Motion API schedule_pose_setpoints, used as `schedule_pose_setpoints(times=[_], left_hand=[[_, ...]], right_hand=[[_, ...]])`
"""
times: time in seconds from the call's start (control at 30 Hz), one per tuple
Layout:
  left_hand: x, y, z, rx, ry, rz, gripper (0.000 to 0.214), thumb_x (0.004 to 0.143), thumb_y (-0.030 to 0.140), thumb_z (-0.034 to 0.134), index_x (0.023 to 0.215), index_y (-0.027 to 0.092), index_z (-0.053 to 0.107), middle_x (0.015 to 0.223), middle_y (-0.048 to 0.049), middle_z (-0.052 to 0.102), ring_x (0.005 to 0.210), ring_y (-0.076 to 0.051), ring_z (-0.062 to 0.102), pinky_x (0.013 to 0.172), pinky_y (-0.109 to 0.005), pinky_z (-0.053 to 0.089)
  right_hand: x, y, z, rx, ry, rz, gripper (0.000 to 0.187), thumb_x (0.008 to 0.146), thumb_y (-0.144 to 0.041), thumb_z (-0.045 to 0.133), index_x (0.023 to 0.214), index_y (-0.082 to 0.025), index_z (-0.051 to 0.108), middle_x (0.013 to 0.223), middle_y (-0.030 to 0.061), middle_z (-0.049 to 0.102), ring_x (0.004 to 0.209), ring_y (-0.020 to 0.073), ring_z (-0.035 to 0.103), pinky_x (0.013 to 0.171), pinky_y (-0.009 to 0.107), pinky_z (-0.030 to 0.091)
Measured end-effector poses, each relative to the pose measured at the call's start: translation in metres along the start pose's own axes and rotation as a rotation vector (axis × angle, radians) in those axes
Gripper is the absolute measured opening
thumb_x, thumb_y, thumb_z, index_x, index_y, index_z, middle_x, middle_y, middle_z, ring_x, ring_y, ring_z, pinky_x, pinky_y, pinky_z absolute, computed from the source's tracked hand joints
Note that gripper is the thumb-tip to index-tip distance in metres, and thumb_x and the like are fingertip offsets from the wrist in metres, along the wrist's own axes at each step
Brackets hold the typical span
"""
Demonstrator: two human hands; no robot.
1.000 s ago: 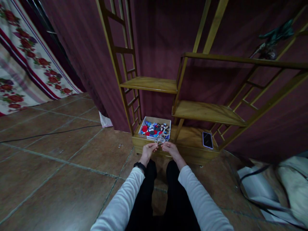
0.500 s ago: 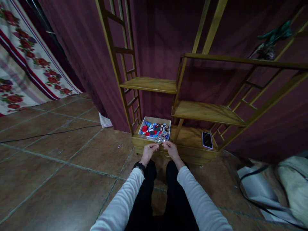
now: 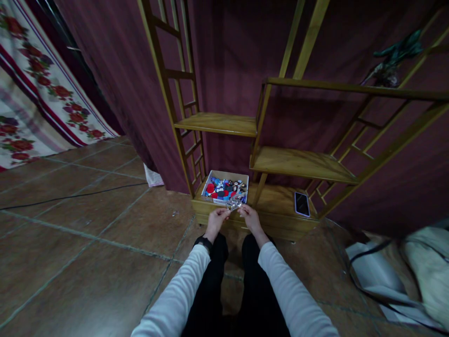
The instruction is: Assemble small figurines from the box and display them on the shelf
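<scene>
My left hand (image 3: 216, 218) and my right hand (image 3: 249, 216) are held close together in front of me, fingers pinched on a small shiny, crinkled clear piece (image 3: 234, 204) stretched between them. Just beyond it a white cardboard box (image 3: 226, 188) sits on the bottom board of a wooden shelf unit (image 3: 280, 206); it is full of small red, blue and dark round pieces. A dark band circles my left wrist.
A phone (image 3: 302, 203) lies face up on the bottom board, right of the box. Two wooden shelves (image 3: 298, 164) stand above, against a maroon curtain. A black cable (image 3: 70, 195) crosses the tiled floor at left. Bags (image 3: 403, 276) lie at right.
My hands have edged slightly up and toward the box, still pinching the shiny piece. Nothing else has moved.
</scene>
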State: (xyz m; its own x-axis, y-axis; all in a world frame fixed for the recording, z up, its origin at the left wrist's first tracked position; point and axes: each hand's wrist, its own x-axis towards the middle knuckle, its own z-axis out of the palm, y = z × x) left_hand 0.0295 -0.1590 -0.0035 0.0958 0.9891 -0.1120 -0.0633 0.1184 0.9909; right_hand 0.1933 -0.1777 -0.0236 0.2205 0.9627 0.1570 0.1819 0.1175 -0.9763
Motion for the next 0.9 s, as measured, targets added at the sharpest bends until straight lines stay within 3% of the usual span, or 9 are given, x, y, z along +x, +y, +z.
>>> schedule_pose_setpoints(times=[0.3,0.9], left_hand=[[-0.0018,0.0028,0.0019,-0.03,-0.003,0.022,0.036,0.051,0.033,0.078,0.079,0.013,0.067,0.057,0.0013,0.06,0.05,-0.009,0.05,0.048,-0.02,0.038],[-0.0023,0.0041,0.0011,-0.08,0.008,-0.011,0.036,0.055,0.035,0.076,0.08,0.014,0.062,0.055,0.0009,0.06,0.052,-0.01,0.056,0.048,-0.019,0.039]], right_hand=[[0.0017,0.0034,0.0,-0.002,-0.016,-0.012,0.022,0.073,-0.034,0.055,0.088,-0.021,0.063,0.08,0.0007,0.07,0.072,0.0168,0.062,0.07,0.03,0.049],[-0.0014,-0.003,0.0046,0.019,-0.076,0.0,0.024,0.07,-0.036,0.062,0.087,-0.021,0.067,0.081,0.0031,0.072,0.078,0.0196,0.066,0.076,0.034,0.051]])
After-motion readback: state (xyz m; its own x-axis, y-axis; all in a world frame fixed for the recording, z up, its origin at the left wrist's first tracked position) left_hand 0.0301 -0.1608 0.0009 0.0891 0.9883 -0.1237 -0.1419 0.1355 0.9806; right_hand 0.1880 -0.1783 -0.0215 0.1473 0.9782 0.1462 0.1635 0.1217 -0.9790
